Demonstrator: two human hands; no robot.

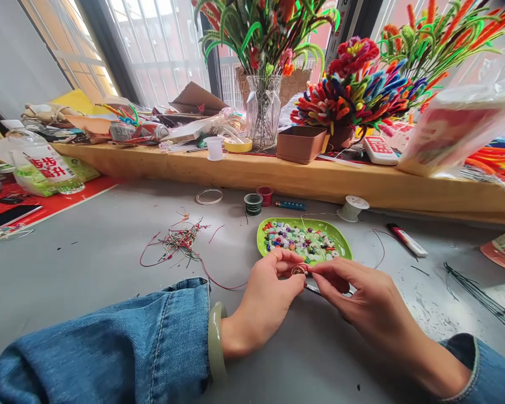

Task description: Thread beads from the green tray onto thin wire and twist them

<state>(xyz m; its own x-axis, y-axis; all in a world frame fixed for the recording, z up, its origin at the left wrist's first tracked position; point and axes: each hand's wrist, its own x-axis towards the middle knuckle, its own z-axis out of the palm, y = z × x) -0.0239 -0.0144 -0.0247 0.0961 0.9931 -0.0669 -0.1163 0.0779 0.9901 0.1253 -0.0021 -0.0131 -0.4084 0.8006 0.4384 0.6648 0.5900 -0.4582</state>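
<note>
My left hand (269, 292), a pale green bangle (217, 342) on its wrist, is closed on a small round ornament (298, 271) with red cord about it. Thumb and index finger of my right hand (364, 294) pinch the red cord (308, 269) at the ornament's right side. Beneath my right fingers a thin metal tool (313, 289) shows in part; its kind is hidden. Just beyond both hands lies a green tray (345, 249) of mixed beads (297, 235). A dark red cord (219, 283) runs from my left hand toward a tangle of thread scraps (183, 241).
Behind the tray are a green thread spool (253, 204), a red spool (265, 195), a blue lighter (290, 206) and a white spool (353, 208). A box cutter (407, 240) and dark cords (483, 300) lie right. A ledge (168, 165) carries a glass vase (264, 109) and clutter.
</note>
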